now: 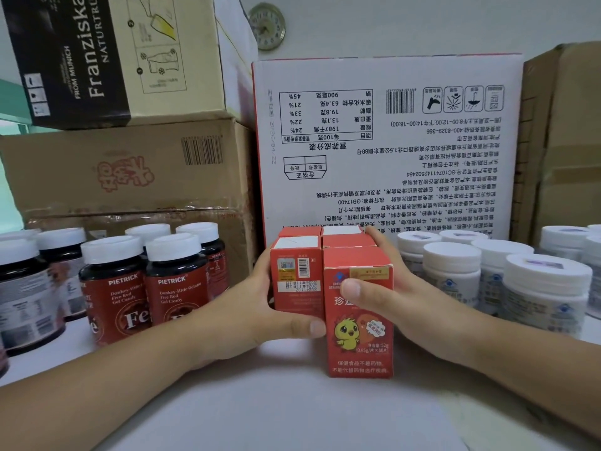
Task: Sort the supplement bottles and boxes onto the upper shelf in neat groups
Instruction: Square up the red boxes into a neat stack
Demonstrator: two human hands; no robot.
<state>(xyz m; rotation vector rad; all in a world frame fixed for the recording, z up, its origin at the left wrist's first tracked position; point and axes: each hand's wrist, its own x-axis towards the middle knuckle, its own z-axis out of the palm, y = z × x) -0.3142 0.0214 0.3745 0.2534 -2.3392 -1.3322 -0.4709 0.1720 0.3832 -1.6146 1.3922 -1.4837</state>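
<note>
Red boxes [297, 265] gripped by left hand [244, 310], right hand [406, 297]; dark bottles [175, 288] left, white bottles [452, 271] right, carton [390, 151] behind.

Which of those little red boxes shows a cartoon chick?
The front right red box, under the right hand's thumb. The front left box, gripped by the left hand, shows only a barcode and date label.
</note>
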